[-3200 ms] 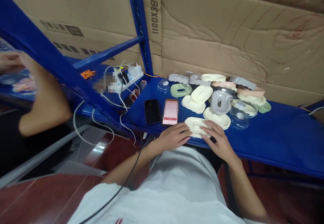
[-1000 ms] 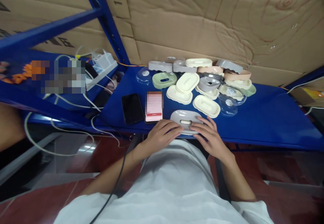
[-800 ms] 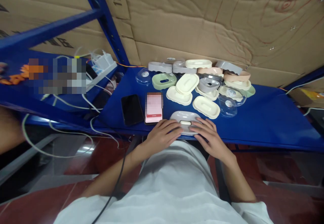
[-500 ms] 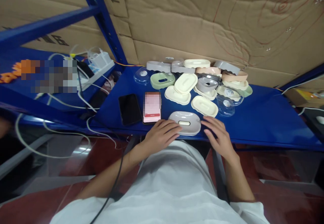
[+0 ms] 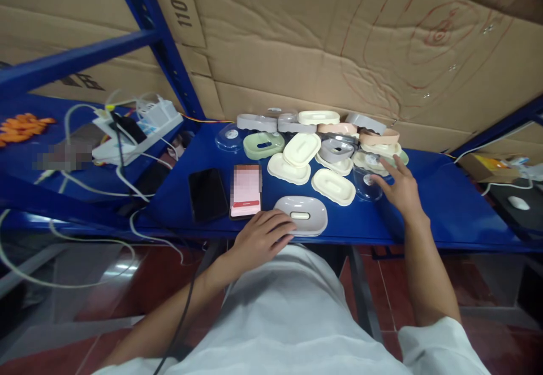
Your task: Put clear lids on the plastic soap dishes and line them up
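Observation:
A grey oval soap dish point(image 5: 302, 215) sits at the front edge of the blue shelf point(image 5: 445, 211). My left hand point(image 5: 259, 238) rests beside it with fingers stretched out, fingertips touching its left rim. My right hand point(image 5: 397, 185) is open and reaches to the right end of a pile of soap dish parts point(image 5: 326, 143), its fingers on a clear plastic lid point(image 5: 365, 181). A cream oval dish point(image 5: 333, 186) lies between the grey dish and the pile.
A black phone point(image 5: 207, 194) and a phone with a pink screen point(image 5: 246, 190) lie left of the grey dish. A white power strip point(image 5: 139, 129) with cables sits at the left. Cardboard point(image 5: 339, 47) backs the shelf. A blue upright point(image 5: 156, 35) stands at left.
My right hand has left the grey dish and moved right and back to the clear lid by the pile. My left hand stays at the dish. The view has shifted slightly.

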`<state>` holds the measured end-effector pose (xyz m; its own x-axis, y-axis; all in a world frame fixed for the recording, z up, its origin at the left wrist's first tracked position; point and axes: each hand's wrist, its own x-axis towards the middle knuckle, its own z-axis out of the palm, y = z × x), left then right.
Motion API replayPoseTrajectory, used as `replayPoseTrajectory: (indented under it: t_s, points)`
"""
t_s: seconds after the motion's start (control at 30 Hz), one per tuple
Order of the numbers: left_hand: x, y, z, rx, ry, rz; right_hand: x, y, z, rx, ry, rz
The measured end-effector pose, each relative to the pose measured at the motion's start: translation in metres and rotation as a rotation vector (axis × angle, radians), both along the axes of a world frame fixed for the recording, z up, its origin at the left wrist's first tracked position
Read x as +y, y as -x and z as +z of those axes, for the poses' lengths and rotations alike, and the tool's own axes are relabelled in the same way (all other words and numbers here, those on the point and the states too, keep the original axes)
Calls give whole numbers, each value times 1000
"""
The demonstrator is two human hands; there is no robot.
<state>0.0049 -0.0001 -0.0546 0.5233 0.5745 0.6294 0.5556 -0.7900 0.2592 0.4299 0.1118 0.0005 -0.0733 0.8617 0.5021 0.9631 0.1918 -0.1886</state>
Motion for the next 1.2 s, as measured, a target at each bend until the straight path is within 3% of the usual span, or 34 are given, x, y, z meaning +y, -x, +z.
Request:
replayPoseTrajectory:
  t_s: [0.17, 0.3, 0.43, 0.67, 0.93, 1.07, 1.2]
  points:
    - [-2, 0, -2, -15, -42, 15, -58, 53, 1, 229, -181, 111]
    - [-4, 3, -9, -127, -81, 102, -110, 115, -17, 223, -8, 428]
    - [-3, 5, -10, -170, -50, 117, -122, 144, -33, 67, 56, 578]
    - [-2, 4, 0, -116, -20, 68, -109, 136, -32, -3, 144, 582]
    - [-5, 2, -5, -47, -21, 118, -116, 140, -38, -33, 147, 504]
    - [-8, 5, -8, 6, -6, 103, -142, 109, -39, -52, 118, 412]
    - [-9, 5, -9, -42, 12, 118, -173, 52, -42, -38, 41, 158]
